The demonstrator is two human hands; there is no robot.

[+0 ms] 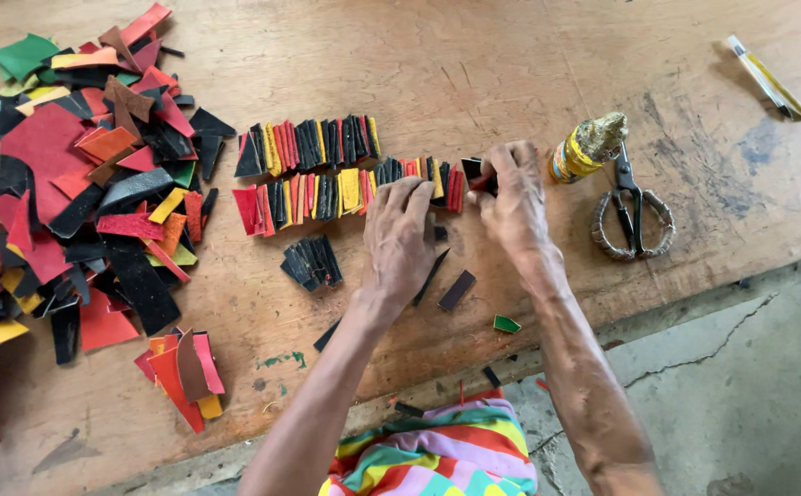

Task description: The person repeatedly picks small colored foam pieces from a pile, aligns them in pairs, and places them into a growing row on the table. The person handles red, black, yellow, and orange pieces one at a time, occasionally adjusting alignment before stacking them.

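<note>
Right hand (513,197): fingertips pinched on a dark leather piece (474,170) at the row's right end. Left hand (398,241): fingers flat, pressing the row of coloured strips (345,195) down. Step in hand, judged: adding a piece to the row. Next move needs edge alignment. Surface: worn wooden table (474,64), scrap pile (70,184), scissors (632,216), glue bottle (584,149); concrete floor (749,386) beyond.

Scrap pile (61,193) cut off, perhaps larger
</note>
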